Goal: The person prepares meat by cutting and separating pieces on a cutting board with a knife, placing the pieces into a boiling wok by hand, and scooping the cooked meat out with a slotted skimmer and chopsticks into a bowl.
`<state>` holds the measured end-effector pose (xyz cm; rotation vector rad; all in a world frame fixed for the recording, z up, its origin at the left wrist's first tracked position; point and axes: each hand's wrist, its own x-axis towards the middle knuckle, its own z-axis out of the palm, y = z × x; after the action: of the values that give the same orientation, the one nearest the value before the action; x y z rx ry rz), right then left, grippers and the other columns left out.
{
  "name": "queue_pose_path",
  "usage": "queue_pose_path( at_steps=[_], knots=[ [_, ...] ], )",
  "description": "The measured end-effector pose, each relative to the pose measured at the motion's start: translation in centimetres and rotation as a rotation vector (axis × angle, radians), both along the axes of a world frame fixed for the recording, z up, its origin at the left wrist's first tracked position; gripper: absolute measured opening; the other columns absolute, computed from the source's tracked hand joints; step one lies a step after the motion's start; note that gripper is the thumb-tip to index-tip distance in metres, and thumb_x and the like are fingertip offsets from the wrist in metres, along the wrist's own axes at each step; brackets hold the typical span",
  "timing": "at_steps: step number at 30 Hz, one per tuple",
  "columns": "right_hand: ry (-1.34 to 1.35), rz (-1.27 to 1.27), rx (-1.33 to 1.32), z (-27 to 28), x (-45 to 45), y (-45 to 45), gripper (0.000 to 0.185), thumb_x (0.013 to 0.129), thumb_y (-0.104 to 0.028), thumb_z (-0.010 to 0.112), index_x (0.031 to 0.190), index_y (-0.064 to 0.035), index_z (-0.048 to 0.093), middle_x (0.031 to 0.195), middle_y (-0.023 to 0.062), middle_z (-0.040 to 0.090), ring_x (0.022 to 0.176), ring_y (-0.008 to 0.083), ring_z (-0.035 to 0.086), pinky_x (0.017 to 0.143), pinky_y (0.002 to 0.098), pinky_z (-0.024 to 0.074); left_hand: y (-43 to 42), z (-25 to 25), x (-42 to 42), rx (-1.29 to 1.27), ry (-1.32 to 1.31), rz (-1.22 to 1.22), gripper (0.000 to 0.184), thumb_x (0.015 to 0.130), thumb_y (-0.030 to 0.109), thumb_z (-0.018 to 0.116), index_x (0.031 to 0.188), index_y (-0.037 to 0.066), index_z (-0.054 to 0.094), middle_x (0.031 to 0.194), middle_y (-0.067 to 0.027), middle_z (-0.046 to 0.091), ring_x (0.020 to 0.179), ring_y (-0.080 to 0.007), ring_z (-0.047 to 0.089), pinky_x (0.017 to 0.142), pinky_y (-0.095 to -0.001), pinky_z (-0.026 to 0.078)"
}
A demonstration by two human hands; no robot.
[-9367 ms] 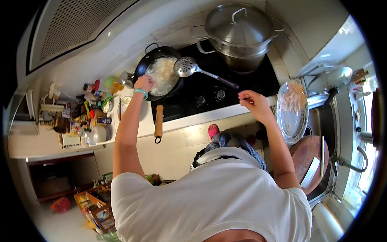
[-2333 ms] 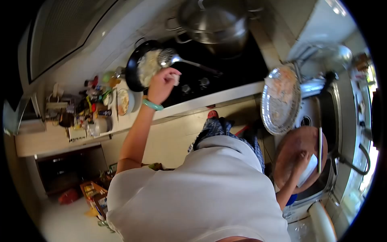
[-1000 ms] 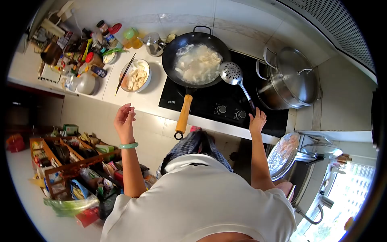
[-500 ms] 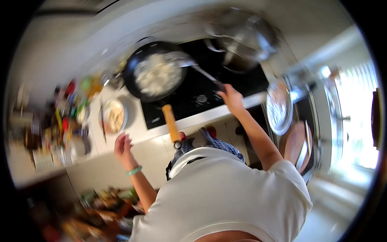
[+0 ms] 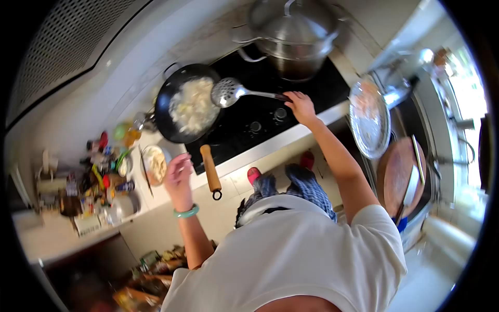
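As right hand (image 5: 301,107) grips skimmer (image 5: 226,92), its handle (image 5: 266,94) is partly hidden | left hand (image 5: 178,176): blurred, unclenched, empty

One wide head-worn view, forward and steeply down, near the stove (image 5: 260,111).

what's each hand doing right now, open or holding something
Left hand: open, holding nothing visible.
Right hand: at the end of the skimmer handle; whether closed on it cannot be told.

Over the glossy black cooktop (image 5: 236,124) we see a round perforated skimmer (image 5: 238,92) of shiny silver metal; near the back right corner, a tall lidded pot (image 5: 293,46) of polished metal; past the front edge, a smooth yellow-brown wooden handle (image 5: 210,170).
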<state>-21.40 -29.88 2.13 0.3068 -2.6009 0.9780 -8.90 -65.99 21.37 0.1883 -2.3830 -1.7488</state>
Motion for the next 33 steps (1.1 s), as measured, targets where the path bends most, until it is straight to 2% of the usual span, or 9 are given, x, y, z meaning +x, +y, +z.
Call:
queue_pose_path(
  at_steps=[7, 11, 21, 22, 23, 25, 26, 28, 33],
  knots=[
    [-0.113, 0.225, -0.021, 7.6, -1.1, -5.8, 0.034, 0.087, -0.023, 0.057, 0.117, -0.0096, 0.049, 0.087, 0.0158, 0.063, 0.077, 0.0351, 0.062, 0.066, 0.044, 0.0501, 3.1, -1.5, 4.3, 0.047, -0.062, 0.212, 0.019, 0.085, 0.003, 0.06, 0.104, -0.001, 0.06, 0.095, -0.0033, 0.063, 0.08, -0.0067, 0.056, 0.069, -0.0197, 0.047],
    [-0.081, 0.244, 0.183, 11.6, -4.7, -11.1, 0.025, 0.087, -0.023, 0.056, 0.099, -0.0026, 0.05, 0.078, 0.0192, 0.064, 0.069, 0.0369, 0.063, 0.061, 0.044, 0.0521, 1.3, -1.4, 6.6, 0.103, -0.015, 0.315, 0.018, 0.085, 0.005, 0.061, 0.102, 0.0, 0.061, 0.095, -0.0029, 0.063, 0.078, -0.0062, 0.055, 0.066, -0.0195, 0.046],
    [-0.402, 0.147, 0.201, 12.4, -8.0, -14.2, 0.03, 0.087, -0.026, 0.056, 0.087, 0.0031, 0.062, 0.086, 0.0257, 0.062, 0.09, 0.0428, 0.059, 0.078, 0.048, 0.0488, -5.3, -3.0, 8.9, 0.161, 0.003, 0.477, 0.018, 0.087, 0.004, 0.058, 0.103, -0.001, 0.06, 0.096, -0.005, 0.062, 0.079, -0.0077, 0.055, 0.066, -0.0208, 0.044],
    [-0.574, 0.15, 0.135, 11.9, -8.9, -14.6, 0.031, 0.086, -0.027, 0.058, 0.082, 0.0035, 0.062, 0.075, 0.0221, 0.063, 0.071, 0.0366, 0.064, 0.064, 0.0434, 0.0511, -5.9, -3.3, 8.9, 0.169, 0.006, 0.478, 0.018, 0.086, 0.004, 0.058, 0.103, -0.001, 0.06, 0.095, -0.0052, 0.062, 0.079, -0.0078, 0.055, 0.066, -0.0207, 0.044],
    [-0.576, 0.153, 0.145, 11.4, -9.2, -14.9, 0.031, 0.086, -0.027, 0.058, 0.082, 0.0035, 0.062, 0.075, 0.0221, 0.063, 0.071, 0.0366, 0.064, 0.064, 0.0434, 0.0511, -6.4, -3.5, 8.8, 0.176, 0.009, 0.478, 0.018, 0.086, 0.004, 0.058, 0.103, -0.001, 0.06, 0.095, -0.0053, 0.062, 0.079, -0.0079, 0.055, 0.066, -0.0206, 0.044],
    [-0.906, 0.162, -0.102, 13.0, -8.9, -16.0, 0.032, 0.087, -0.026, 0.057, 0.074, 0.0031, 0.059, 0.062, 0.0145, 0.059, 0.045, 0.0222, 0.056, 0.041, 0.0337, 0.0421, -7.3, -3.9, 8.5, 0.193, -0.001, 0.482, 0.018, 0.086, 0.003, 0.058, 0.103, -0.001, 0.06, 0.095, -0.0052, 0.062, 0.079, -0.0079, 0.055, 0.066, -0.0205, 0.044],
    [-0.909, 0.162, -0.091, 12.9, -8.8, -16.6, 0.032, 0.087, -0.026, 0.057, 0.074, 0.0031, 0.059, 0.062, 0.0145, 0.059, 0.045, 0.0222, 0.056, 0.041, 0.0337, 0.0421, -7.7, -4.2, 8.4, 0.201, -0.007, 0.482, 0.018, 0.086, 0.003, 0.058, 0.103, -0.001, 0.06, 0.095, -0.0052, 0.062, 0.079, -0.0079, 0.055, 0.065, -0.0203, 0.044],
    [-1.03, 0.186, -0.255, 12.7, -8.6, -17.6, 0.029, 0.087, -0.023, 0.056, 0.07, 0.0009, 0.056, 0.055, 0.0069, 0.052, 0.036, 0.01, 0.04, 0.033, 0.0248, 0.0261, -8.2, -4.3, 8.0, 0.225, -0.007, 0.479, 0.018, 0.086, 0.003, 0.059, 0.103, -0.001, 0.061, 0.095, -0.005, 0.063, 0.079, -0.0078, 0.055, 0.065, -0.0202, 0.044],
    [-1.125, 0.234, -0.291, 14.0, -6.2, -19.1, 0.027, 0.088, -0.021, 0.056, 0.071, 0.0, 0.056, 0.054, 0.004, 0.05, 0.038, 0.0083, 0.04, 0.033, 0.0219, 0.0243, -9.3, -5.2, 7.2, 0.249, 0.013, 0.475, 0.017, 0.084, 0.003, 0.06, 0.101, 0.0, 0.063, 0.093, -0.0029, 0.064, 0.079, -0.0064, 0.056, 0.064, -0.02, 0.046]
  ],
)
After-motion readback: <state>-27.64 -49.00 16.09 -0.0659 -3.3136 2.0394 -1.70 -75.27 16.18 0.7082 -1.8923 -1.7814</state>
